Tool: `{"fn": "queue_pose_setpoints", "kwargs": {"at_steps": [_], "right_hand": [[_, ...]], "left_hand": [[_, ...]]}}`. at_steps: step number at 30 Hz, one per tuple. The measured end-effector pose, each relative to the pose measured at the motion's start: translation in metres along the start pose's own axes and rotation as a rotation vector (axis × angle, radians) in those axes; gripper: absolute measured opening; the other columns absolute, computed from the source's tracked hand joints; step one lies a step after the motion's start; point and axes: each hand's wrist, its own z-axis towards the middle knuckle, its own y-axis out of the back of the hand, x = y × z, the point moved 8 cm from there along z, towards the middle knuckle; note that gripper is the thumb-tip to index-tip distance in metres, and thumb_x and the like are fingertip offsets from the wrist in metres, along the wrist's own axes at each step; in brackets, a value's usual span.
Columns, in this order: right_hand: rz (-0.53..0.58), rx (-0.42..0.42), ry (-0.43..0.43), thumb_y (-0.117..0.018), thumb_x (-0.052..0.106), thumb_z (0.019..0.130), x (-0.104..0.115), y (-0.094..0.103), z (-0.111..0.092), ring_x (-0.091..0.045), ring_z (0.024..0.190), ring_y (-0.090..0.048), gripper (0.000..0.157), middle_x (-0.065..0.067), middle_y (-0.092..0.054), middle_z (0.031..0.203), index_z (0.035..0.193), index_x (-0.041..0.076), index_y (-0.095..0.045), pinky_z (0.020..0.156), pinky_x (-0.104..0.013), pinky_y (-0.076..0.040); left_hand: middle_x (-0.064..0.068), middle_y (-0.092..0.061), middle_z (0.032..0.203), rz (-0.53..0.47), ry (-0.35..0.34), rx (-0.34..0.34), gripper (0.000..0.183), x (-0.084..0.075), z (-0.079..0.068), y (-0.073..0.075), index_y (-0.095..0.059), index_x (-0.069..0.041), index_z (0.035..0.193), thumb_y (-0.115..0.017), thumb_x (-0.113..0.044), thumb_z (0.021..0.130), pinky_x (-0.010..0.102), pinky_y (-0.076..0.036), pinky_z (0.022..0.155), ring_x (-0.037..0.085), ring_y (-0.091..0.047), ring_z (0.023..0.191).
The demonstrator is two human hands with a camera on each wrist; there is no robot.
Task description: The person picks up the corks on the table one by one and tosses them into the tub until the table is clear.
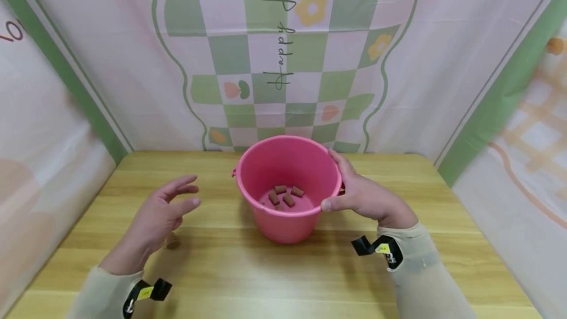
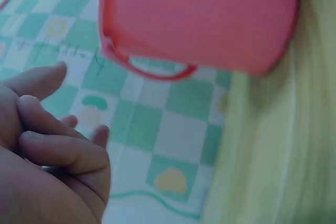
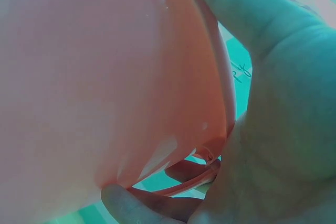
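A pink bucket stands in the middle of the wooden table, its mouth tilted toward the head camera. Several small brown blocks lie on its floor. My right hand grips the bucket's right rim, thumb along the near edge and the other fingers spread round the outside. In the right wrist view, fingertips press the bucket's wall beside its handle. Left of the bucket, my left hand hovers over the table with loosely bent fingers, holding nothing. The handle hangs against the bucket's side in the left wrist view.
The wooden table runs back to a hanging cloth with green and white checks, right behind the bucket. Further cloth walls close off the left and right sides.
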Motion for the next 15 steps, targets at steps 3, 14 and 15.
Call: {"fn": "queue_pose_setpoints", "kwargs": {"at_steps": [3, 14, 15], "right_hand": [[-0.001, -0.003, -0.007, -0.088, 0.024, 0.076, 0.000, 0.000, 0.000, -0.038, 0.132, -0.042, 0.121, -0.009, -0.024, 0.156, 0.159, 0.024, 0.000, 0.103, -0.056, -0.040], [-0.013, 0.009, -0.015, -0.086, 0.025, 0.078, 0.000, 0.000, -0.001, -0.038, 0.133, -0.040, 0.121, -0.009, -0.020, 0.158, 0.160, 0.025, 0.003, 0.103, -0.054, -0.040], [-0.013, 0.009, -0.018, -0.086, 0.026, 0.078, 0.000, 0.000, -0.002, -0.037, 0.134, -0.040, 0.121, -0.009, -0.020, 0.159, 0.159, 0.024, 0.004, 0.104, -0.054, -0.039]], "left_hand": [[0.021, -0.041, 0.146, 0.042, 0.056, 0.014, 0.068, 0.017, -0.006, 0.012, -0.039, -0.012, 0.153, -0.070, -0.013, 0.093, 0.020, -0.037, 0.045, 0.005, -0.034, 0.048], [0.027, -0.034, 0.151, 0.164, 0.172, 0.044, 0.080, 0.062, -0.024, 0.046, -0.031, -0.009, 0.156, -0.075, -0.019, 0.090, 0.022, -0.039, 0.045, 0.006, -0.036, 0.048], [0.027, -0.034, 0.150, 0.200, 0.178, 0.054, 0.081, 0.065, -0.025, 0.047, -0.031, -0.008, 0.156, -0.076, -0.021, 0.089, 0.024, -0.042, 0.049, 0.008, -0.041, 0.053]]}}
